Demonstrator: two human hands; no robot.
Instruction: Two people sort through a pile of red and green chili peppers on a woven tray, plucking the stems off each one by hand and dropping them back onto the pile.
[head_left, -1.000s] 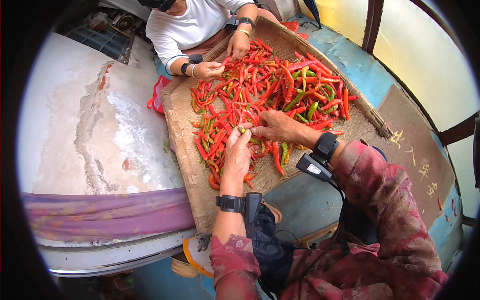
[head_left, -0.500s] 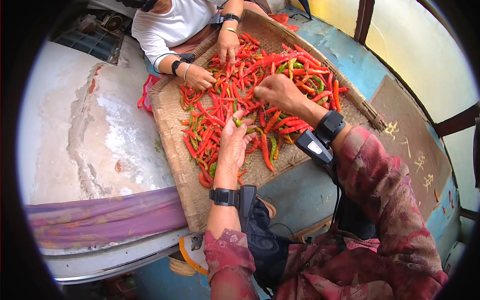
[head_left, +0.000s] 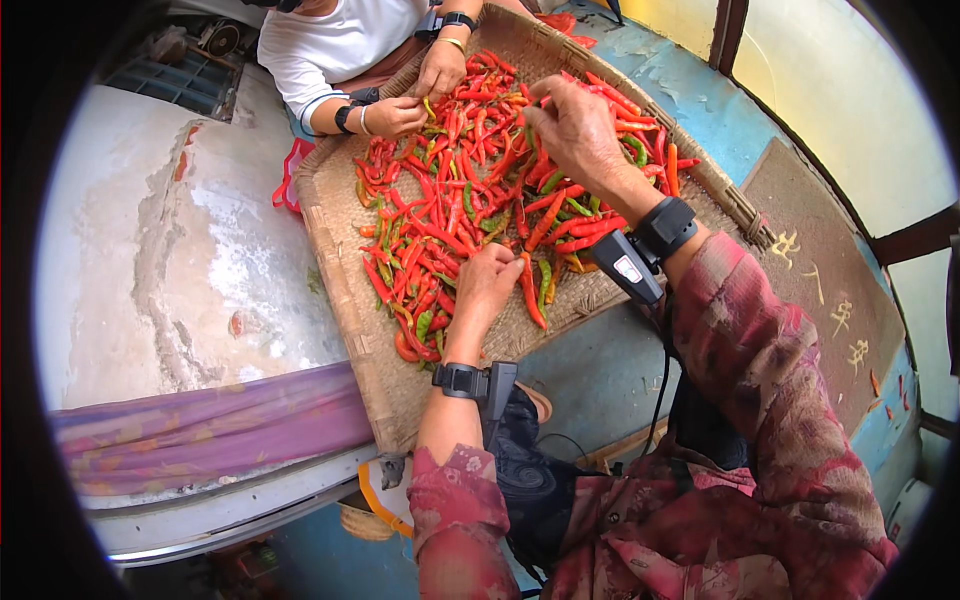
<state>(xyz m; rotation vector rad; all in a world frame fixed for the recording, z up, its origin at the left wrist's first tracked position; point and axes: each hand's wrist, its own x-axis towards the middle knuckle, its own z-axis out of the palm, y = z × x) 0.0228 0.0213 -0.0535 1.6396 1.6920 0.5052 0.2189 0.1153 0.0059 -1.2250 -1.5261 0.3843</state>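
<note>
Red, orange and green chili peppers lie heaped across a large woven bamboo tray. At the heap's near edge, my left hand is palm down, its fingers pinched at the upper end of a long orange-red chili pepper. My right hand is over the far right of the heap with its fingers bent in toward the thumb. Whatever is between those fingers is hidden by the hand. Green chili peppers lie beside the orange-red one.
Across the tray, a co-worker's two hands meet at a small yellow-green pepper. A pale worn wall with purple cloth is on the left. Brown matting covers blue floor at right, and a few peppers lie there.
My left hand has turned from palm up with a green chili to palm down, nearer me. My right hand has moved up and away. The co-worker's hands have come together.
</note>
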